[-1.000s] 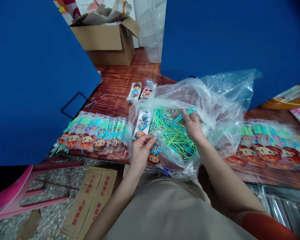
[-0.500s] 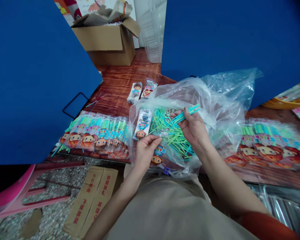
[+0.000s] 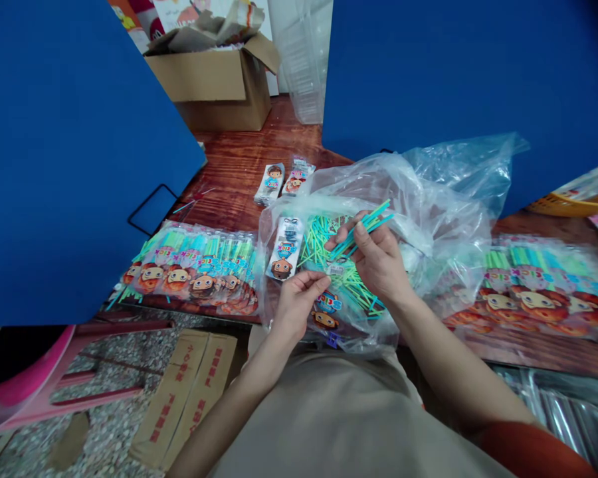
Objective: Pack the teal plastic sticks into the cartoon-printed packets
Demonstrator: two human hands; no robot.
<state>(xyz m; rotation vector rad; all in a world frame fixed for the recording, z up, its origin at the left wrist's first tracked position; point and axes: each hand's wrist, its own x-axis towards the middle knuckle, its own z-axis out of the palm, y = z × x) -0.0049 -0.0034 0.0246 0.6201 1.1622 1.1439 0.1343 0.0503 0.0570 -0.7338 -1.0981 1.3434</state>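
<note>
My right hand point(image 3: 379, 255) is closed round a small bunch of green and blue sticks point(image 3: 361, 229), which slants over the open clear plastic bag point(image 3: 379, 176). Many loose sticks point(image 3: 323, 232) lie inside that bag. My left hand point(image 3: 303, 295) pinches the edge of a clear packet with a cartoon face point(image 3: 325, 318), whose top lies close to the lower ends of the held sticks. Left of the loose sticks rests a stack of flat printed packets point(image 3: 285, 249).
Filled packets lie in rows at the left point(image 3: 179, 269) and right point(image 3: 538, 292). Two small packet stacks point(image 3: 270, 182) sit behind the bag. A cardboard box point(image 3: 219, 86) stands at the back; blue panels point(image 3: 70, 153) flank the wooden table point(image 3: 239, 156).
My right hand has moved a little left and down, bringing the bunch of sticks nearer to the packet. My left hand has shifted slightly right with the packet.
</note>
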